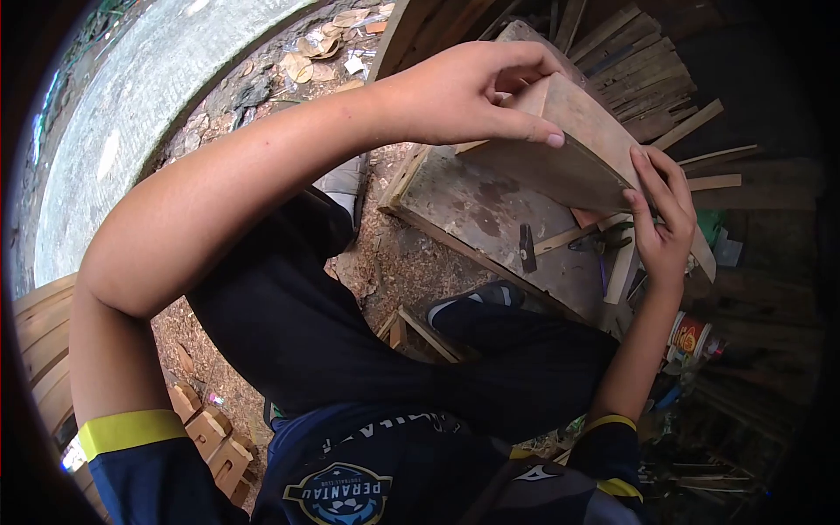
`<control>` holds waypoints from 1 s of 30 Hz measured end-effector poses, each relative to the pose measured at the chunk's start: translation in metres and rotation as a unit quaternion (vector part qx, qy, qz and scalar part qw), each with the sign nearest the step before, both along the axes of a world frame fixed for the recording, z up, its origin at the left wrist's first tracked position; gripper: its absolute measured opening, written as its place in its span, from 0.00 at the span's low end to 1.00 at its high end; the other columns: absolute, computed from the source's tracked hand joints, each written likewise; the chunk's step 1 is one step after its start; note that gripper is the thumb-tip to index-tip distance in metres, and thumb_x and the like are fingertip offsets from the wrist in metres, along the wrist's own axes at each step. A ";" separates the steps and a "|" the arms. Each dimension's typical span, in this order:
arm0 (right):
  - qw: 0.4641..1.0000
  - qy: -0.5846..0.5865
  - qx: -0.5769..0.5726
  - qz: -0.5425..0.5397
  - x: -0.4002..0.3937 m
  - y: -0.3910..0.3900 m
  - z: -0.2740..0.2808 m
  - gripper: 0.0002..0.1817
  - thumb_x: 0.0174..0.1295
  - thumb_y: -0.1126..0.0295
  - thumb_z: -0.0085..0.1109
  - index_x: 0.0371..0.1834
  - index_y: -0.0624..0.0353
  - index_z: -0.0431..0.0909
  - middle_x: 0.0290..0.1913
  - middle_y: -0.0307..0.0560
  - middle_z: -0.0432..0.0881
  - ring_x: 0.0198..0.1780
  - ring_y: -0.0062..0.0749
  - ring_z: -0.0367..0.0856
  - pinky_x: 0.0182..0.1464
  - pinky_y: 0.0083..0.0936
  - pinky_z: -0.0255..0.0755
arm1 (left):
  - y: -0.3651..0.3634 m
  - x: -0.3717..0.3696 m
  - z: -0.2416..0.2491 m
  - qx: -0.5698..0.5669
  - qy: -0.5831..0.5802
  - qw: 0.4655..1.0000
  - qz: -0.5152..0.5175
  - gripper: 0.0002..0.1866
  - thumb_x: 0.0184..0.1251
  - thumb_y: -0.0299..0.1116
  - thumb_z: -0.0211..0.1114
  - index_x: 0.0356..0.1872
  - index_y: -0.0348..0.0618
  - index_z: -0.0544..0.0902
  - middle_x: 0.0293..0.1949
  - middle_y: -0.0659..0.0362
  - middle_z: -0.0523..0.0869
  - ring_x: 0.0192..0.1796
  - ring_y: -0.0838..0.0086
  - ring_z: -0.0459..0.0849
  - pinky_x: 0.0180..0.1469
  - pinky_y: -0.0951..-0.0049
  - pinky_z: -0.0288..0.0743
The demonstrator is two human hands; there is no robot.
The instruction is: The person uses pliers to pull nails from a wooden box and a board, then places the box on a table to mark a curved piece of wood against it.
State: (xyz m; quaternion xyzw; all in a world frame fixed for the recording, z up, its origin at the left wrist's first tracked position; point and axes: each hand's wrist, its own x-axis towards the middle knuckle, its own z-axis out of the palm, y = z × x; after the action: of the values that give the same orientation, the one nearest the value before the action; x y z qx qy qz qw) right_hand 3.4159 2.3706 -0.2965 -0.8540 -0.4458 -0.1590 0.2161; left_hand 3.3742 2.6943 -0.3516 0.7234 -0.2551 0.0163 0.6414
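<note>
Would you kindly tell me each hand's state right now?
Left hand: holding the wooden piece.
Right hand: holding the same piece by its right end.

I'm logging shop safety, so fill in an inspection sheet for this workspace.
Surface: low worktable, stained on top.
Job's things: wooden piece held over the worktable; contact underneath unclear.
Clutter: hammer lying on the worktable; wood strips piled beyond; shavings scattered on the ground.
Hands: left hand and right hand both grip the wooden piece, fingers bare.
Cables: nothing seen for certain.
Surroundings: curved grey slab at far left; right edge too dark to inspect.
</note>
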 end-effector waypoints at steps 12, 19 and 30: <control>1.000 0.012 0.013 0.012 0.001 -0.007 0.000 0.26 0.60 0.75 0.74 0.65 0.52 0.89 0.57 0.51 0.86 0.57 0.45 0.84 0.62 0.35 0.76 | 0.024 0.012 0.008 0.033 -0.052 0.997 -0.046 0.31 0.72 0.27 0.76 0.74 0.41 0.76 0.68 0.54 0.84 0.69 0.67 0.84 0.74 0.60 0.80; 0.999 -0.008 0.020 0.027 0.005 -0.009 -0.005 0.26 0.61 0.74 0.74 0.66 0.49 0.89 0.56 0.50 0.87 0.56 0.44 0.84 0.60 0.35 0.76 | 0.012 0.005 0.013 -0.056 0.076 0.995 -0.032 0.33 0.66 0.26 0.82 0.70 0.37 0.76 0.56 0.57 0.87 0.59 0.74 0.85 0.66 0.68 0.82; 0.999 -0.033 -0.003 0.031 0.010 -0.027 -0.004 0.23 0.68 0.65 0.70 0.67 0.40 0.88 0.60 0.40 0.87 0.55 0.44 0.85 0.59 0.39 0.80 | 0.017 0.002 0.018 0.165 -0.033 0.985 0.050 0.30 0.72 0.26 0.73 0.74 0.36 0.77 0.69 0.52 0.84 0.71 0.66 0.82 0.69 0.61 0.82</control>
State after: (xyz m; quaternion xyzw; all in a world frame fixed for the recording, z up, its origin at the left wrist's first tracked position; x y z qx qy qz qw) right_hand 3.4260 2.3441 -0.3010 -0.8347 -0.4796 -0.1792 0.2030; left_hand 3.3764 2.7109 -0.3337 0.8301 -0.2384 0.0300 0.5033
